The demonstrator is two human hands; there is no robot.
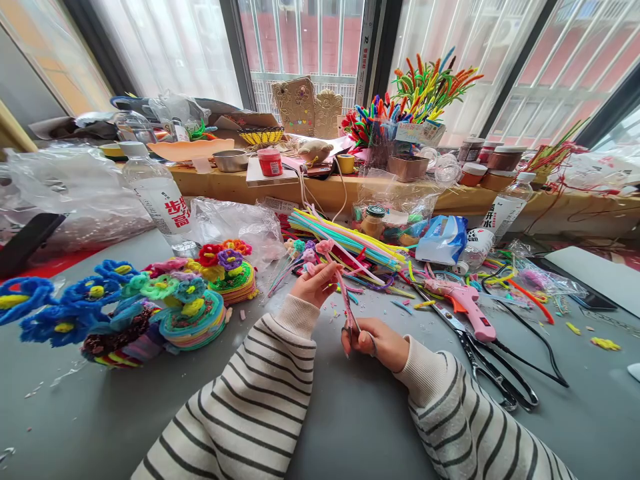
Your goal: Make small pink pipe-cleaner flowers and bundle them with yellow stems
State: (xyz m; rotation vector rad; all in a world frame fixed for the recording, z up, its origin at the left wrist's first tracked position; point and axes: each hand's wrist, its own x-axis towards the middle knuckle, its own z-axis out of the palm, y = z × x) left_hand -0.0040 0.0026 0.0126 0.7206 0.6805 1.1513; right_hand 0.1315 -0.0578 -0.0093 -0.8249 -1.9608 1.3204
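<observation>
My left hand (315, 283) pinches the upper part of a pink pipe cleaner (343, 293) that ends in a small pink curled flower head. My right hand (373, 340) is closed around small scissors (356, 328) at the lower end of that pink stem. Both hands hover just above the grey table (320, 413), in front of a loose pile of coloured pipe cleaners (350, 243).
Finished pipe-cleaner flowers and coiled discs (195, 313) lie at the left beside a water bottle (160, 197). A pink glue gun (465, 303) and large black scissors (493, 373) lie to the right. The window ledge behind holds jars, bowls and bouquets of pipe cleaners (425, 83).
</observation>
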